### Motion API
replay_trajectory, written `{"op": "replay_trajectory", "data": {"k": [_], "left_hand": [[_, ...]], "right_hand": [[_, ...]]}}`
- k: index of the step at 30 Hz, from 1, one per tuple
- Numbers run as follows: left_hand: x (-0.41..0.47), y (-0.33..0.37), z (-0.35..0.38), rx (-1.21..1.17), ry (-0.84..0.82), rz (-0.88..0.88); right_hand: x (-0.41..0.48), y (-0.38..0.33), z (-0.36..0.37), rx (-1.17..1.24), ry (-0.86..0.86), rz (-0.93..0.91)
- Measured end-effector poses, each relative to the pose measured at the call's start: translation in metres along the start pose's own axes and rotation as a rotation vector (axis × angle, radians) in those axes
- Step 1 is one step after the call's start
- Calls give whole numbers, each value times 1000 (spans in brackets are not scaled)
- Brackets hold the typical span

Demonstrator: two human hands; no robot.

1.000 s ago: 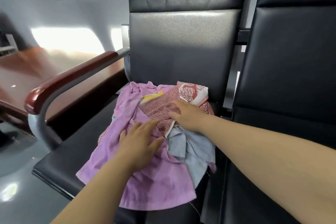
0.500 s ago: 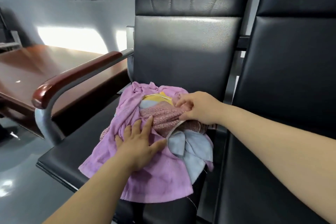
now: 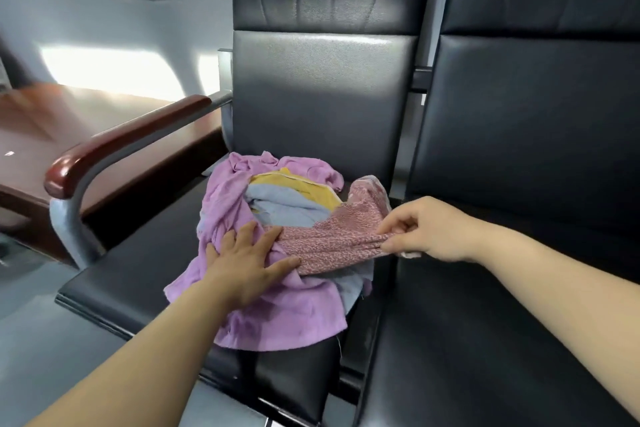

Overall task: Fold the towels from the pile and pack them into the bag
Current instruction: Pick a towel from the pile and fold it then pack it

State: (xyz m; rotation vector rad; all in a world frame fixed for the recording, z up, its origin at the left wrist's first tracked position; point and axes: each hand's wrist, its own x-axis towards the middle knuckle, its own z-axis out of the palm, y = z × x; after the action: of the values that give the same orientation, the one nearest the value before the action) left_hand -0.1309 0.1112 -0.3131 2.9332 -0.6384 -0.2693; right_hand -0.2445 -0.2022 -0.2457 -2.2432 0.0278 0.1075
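Note:
A pile of towels lies on the black chair seat [image 3: 145, 274]. A purple towel [image 3: 287, 315] spreads over the front, with a light blue towel [image 3: 280, 204] and a yellow towel [image 3: 304, 185] bunched behind it. My left hand [image 3: 246, 263] lies flat with spread fingers on the purple towel. My right hand [image 3: 426, 229] pinches the edge of a pink speckled towel [image 3: 332, 241], stretched to the right off the pile. No bag is in view.
A second black chair seat [image 3: 485, 340] adjoins on the right. A reddish wooden armrest [image 3: 114, 146] on a grey metal frame bounds the left side, with a brown table [image 3: 52, 121] beyond it. Tall black backrests [image 3: 322, 97] stand behind.
My right hand has gripped the pink speckled towel and drawn it to the right, uncovering the blue and yellow towels. My left hand has stayed pressed on the purple towel.

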Motion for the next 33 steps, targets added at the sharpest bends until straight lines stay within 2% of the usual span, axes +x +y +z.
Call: {"op": "replay_trajectory", "data": {"k": [4,9,12,14,16,19,22,26,33], "left_hand": [[-1,11,7,62,-10,44],[-2,11,8,80,5,41],[-6,27,5,111,64,74],[-4,40,3,140,155,140],[0,52,1,128,196,231],[7,58,6,39,76,332],[15,56,12,1,-47,294],[21,63,12,44,-88,227],[19,63,16,93,-76,220]], "right_hand": [[-21,17,-3,1,7,45],[-43,39,-18,-163,-10,107],[-39,34,-14,-290,-78,165],[-23,26,-2,-404,-22,130],[-9,16,19,-329,51,74],[-1,21,57,-257,-23,122],[-13,53,75,-490,-79,240],[-33,75,65,-534,-52,265],[-63,93,41,-526,-10,364]]}}
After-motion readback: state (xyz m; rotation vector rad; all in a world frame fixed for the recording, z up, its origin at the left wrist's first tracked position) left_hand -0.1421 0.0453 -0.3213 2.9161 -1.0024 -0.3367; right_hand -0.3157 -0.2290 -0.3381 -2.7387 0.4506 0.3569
